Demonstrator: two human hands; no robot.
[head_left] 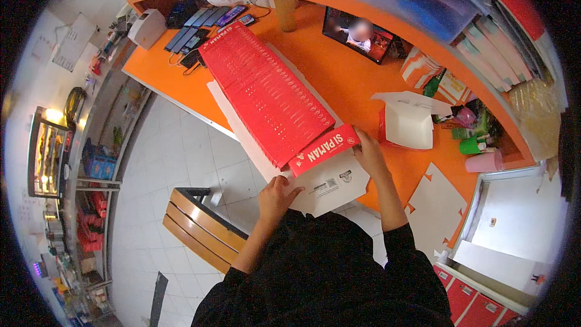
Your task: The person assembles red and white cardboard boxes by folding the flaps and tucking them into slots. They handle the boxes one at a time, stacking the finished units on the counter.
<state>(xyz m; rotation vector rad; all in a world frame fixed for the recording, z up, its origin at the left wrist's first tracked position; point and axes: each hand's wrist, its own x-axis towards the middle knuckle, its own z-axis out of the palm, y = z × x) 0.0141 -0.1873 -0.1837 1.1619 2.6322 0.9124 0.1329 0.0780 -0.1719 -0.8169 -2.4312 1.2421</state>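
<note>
A long overlapping row of red flat box blanks [266,88] slants across the counter toward me. The nearest blank [330,184], with a red printed side and a white panel, lies tilted at the row's near end. My right hand [370,156] is closed on its right edge. At its left end my left hand [276,198] is closed, thumb over the white panel's edge; its other fingers are curled and partly hidden. To the right stands a folded box [408,124], red outside and white inside, its lid raised.
The orange counter [330,60] carries several phones [196,27] at the far left and a tablet [357,35] at the back. White cardboard sheets [434,206] lie at right. A pink cup [484,161] stands by the shelf. Below is a slatted wooden bench [203,230].
</note>
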